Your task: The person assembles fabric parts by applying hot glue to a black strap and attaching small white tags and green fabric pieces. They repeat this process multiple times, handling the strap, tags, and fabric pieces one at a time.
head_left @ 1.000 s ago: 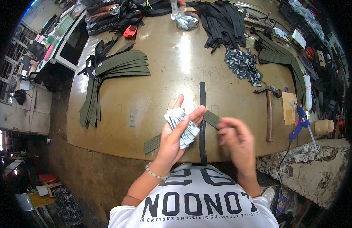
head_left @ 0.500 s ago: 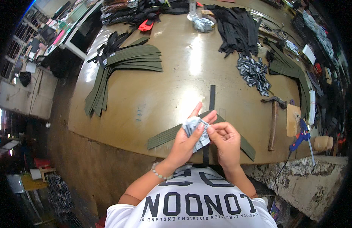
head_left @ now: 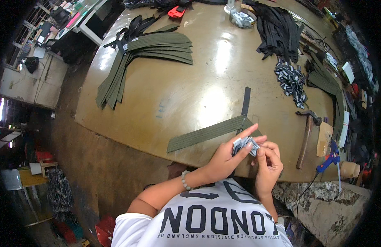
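Head view: left hand point(head_left: 224, 159) around half-hidden labels point(head_left: 238, 144); right hand point(head_left: 270, 163) alongside, grip unclear.

You wear a white shirt point(head_left: 217, 204) with short sleeves point(head_left: 125, 229), large dark block lettering point(head_left: 217, 219) and a line of small print, plus a pale beaded bracelet point(head_left: 184, 180) on the wrist of your bare left hand point(head_left: 222, 163).

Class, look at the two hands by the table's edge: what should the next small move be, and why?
Perhaps the right hand should draw a single piece off the bundle of small pale tags: the left hand grips the bundle, the right is at its edge, and the olive strap lies on the table close by.
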The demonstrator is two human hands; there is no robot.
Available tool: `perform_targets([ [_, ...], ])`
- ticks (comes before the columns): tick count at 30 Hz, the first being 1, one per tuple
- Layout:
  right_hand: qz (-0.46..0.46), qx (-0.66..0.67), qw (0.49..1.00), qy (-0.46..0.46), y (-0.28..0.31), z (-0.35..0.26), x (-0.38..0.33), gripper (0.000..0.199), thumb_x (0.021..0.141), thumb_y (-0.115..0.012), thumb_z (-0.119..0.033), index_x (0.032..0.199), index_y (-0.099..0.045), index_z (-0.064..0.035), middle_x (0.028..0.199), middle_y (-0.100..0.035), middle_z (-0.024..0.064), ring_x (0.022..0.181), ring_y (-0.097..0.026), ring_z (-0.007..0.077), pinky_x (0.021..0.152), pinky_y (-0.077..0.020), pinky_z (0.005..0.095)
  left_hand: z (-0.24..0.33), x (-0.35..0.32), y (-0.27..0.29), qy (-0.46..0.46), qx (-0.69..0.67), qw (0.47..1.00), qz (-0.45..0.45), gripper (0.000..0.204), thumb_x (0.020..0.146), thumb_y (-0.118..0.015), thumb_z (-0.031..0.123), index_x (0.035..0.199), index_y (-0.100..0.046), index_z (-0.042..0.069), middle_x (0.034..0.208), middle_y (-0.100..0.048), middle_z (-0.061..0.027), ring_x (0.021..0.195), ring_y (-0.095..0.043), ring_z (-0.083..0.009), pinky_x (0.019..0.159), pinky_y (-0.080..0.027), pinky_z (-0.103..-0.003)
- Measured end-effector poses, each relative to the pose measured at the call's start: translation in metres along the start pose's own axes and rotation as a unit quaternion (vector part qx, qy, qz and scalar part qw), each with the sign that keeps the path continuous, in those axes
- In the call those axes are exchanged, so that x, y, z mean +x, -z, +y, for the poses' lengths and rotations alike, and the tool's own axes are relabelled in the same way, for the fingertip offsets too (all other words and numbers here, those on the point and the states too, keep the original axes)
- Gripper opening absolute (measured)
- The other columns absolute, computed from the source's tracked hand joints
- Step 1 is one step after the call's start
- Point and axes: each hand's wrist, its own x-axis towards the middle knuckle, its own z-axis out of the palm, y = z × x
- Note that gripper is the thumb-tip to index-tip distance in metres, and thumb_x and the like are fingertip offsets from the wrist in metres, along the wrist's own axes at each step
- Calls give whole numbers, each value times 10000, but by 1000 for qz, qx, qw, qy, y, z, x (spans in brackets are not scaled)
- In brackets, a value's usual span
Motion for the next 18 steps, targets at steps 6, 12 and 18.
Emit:
perform_targets([
  [6,3,125,992,9,-5,5,1,162,992,-580,-128,892,-581,-1,1035,-503,67,708,-513,93,551,-442,216,4,-6,7,-35,237,971,-28,660,941,-494,-14,1550,-250,64,1314,-620,-153,1119,-650,-234,948,-485,-315],
  [12,35,191,980,51,1,-9,5,255,1050,-473,-261,914,-461,-46,993,-504,103,717,-547,131,533,-495,245,-2,-8,11,-157,287,945,26,801,797,-509,-142,1537,-285,65,1229,-634,-195,1002,-643,-360,838,-511,-351],
  [18,-31,90,995,-10,17,-23,9,97,955,-621,-44,929,-575,37,890,-634,138,691,-658,162,577,-558,267,-2,-13,14,28,-88,991,93,445,1004,-515,86,1437,-412,54,985,-628,-47,731,-490,-65,664,-448,-231],
])
